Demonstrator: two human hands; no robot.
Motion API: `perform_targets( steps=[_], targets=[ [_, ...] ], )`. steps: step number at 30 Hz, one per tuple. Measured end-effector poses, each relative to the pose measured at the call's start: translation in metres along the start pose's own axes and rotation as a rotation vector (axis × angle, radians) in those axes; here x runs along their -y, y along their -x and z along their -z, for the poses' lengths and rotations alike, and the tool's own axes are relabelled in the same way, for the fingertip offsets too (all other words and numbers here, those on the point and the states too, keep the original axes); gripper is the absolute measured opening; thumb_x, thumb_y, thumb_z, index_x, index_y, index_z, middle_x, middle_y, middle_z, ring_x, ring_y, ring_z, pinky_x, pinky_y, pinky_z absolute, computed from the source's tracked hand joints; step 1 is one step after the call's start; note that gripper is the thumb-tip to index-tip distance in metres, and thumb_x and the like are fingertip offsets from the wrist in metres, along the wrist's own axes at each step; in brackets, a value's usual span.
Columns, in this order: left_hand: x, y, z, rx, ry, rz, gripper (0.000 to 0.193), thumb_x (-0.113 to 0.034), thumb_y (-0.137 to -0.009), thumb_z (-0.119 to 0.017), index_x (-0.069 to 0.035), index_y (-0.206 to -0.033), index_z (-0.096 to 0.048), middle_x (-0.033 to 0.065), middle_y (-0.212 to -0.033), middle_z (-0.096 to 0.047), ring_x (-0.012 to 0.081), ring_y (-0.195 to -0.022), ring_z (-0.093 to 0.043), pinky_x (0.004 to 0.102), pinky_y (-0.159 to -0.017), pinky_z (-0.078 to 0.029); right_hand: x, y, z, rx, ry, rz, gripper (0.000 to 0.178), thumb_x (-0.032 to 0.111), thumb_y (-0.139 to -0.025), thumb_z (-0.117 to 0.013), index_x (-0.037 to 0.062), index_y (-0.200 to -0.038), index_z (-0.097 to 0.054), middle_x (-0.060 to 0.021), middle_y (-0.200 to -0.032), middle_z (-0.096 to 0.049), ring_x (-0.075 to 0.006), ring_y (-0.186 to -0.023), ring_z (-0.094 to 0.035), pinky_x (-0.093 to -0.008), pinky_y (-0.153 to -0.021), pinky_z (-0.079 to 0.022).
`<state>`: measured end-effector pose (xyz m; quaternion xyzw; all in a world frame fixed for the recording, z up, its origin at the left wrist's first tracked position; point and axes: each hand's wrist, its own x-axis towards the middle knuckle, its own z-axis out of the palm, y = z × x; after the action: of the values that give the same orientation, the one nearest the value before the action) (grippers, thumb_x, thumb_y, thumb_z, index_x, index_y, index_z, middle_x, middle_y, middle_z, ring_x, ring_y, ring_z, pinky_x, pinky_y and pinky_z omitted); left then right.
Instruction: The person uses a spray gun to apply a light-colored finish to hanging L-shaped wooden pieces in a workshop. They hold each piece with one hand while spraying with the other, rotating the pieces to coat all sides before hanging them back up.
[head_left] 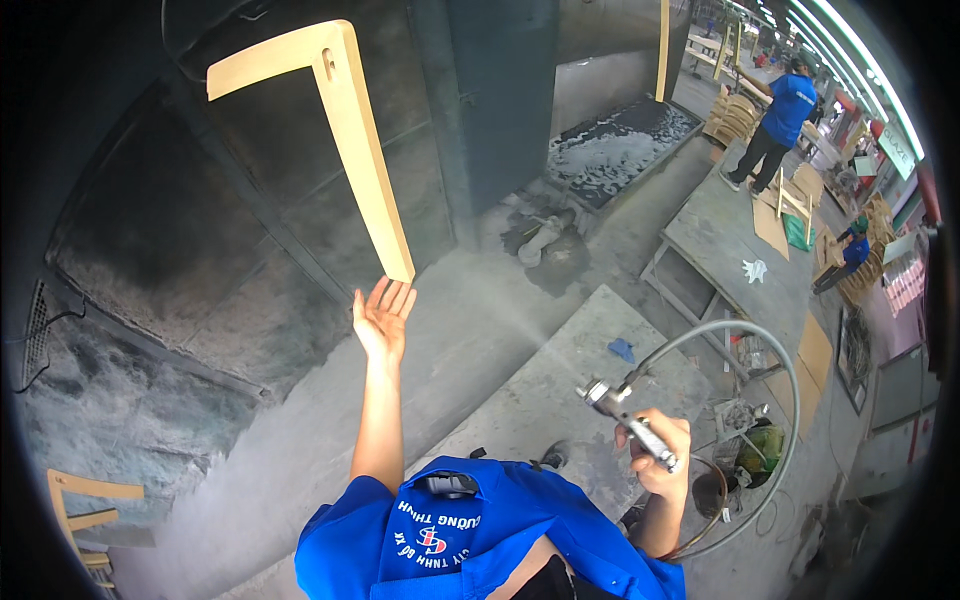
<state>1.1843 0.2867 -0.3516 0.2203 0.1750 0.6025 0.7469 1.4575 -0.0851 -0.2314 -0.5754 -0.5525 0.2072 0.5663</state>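
An L-shaped pale wooden chair part (pixel 358 150), with a slot near its corner, is upright ahead of me on the left. My left hand (pixel 382 318) reaches up to its lower end, palm up, thumb apart and fingers stretched out against the wood. In my right hand (pixel 660 450) is a metal spray gun (pixel 632 422), its nozzle pointing up and left. A faint mist leaves the nozzle toward the far left. From the gun a grey hose (pixel 795 400) loops round on the right.
Dark, paint-coated booth panels (pixel 150 230) stand at left. Beyond is a trough of foamy water (pixel 625 145). A low table (pixel 590 370) bears a blue cloth (pixel 621 350); a longer table (pixel 730 230) holds a white glove (pixel 754 271). Co-workers and stacked chair parts are at far right.
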Motion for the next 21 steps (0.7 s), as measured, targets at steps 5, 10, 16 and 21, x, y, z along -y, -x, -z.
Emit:
perform_targets(
  steps=[5,10,16,21],
  targets=[
    [0.027,-0.022,-0.021,0.041,0.024,0.067,0.080,-0.052,-0.102,-0.044,0.013,-0.146,-0.031,0.0372,-0.151,-0.035,0.0468,-0.143,-0.036,0.0624,-0.116,-0.031,0.002,-0.022,-0.016,-0.330,-0.375,0.301,0.080,0.072,-0.082,-0.068,-0.0067,-0.091,-0.062,-0.0018,-0.051,-0.050,-0.0087,-0.043,-0.048,-0.0247,-0.044,-0.040],
    [0.057,-0.045,-0.045,0.148,0.067,0.152,0.088,-0.059,-0.101,-0.041,0.012,-0.150,-0.027,0.0296,-0.158,-0.030,0.0415,-0.149,-0.027,0.0631,-0.117,-0.027,0.004,-0.011,0.005,-0.133,0.038,0.088,0.066,0.063,-0.082,-0.075,-0.0018,-0.091,-0.065,-0.0028,-0.065,-0.062,-0.0122,-0.051,-0.058,-0.0250,-0.051,-0.044],
    [0.083,-0.071,-0.063,0.148,0.135,0.192,0.087,-0.061,-0.101,-0.040,0.011,-0.148,-0.033,0.0284,-0.158,-0.033,0.0362,-0.150,-0.027,0.0612,-0.118,-0.026,0.014,-0.016,0.005,-0.063,0.130,-0.007,0.064,0.060,-0.077,-0.079,-0.0001,-0.095,-0.066,-0.0041,-0.068,-0.064,-0.0167,-0.058,-0.065,-0.0268,-0.055,-0.047],
    [0.084,-0.081,-0.064,0.152,0.212,0.193,0.084,-0.060,-0.101,-0.042,0.011,-0.145,-0.038,0.0283,-0.155,-0.037,0.0339,-0.151,-0.027,0.0590,-0.119,-0.026,0.018,-0.053,-0.028,-0.283,-0.149,0.366,0.075,0.072,-0.080,-0.068,-0.0020,-0.091,-0.064,-0.0014,-0.069,-0.065,-0.0078,-0.049,-0.054,-0.0216,-0.047,-0.041]
  ],
)
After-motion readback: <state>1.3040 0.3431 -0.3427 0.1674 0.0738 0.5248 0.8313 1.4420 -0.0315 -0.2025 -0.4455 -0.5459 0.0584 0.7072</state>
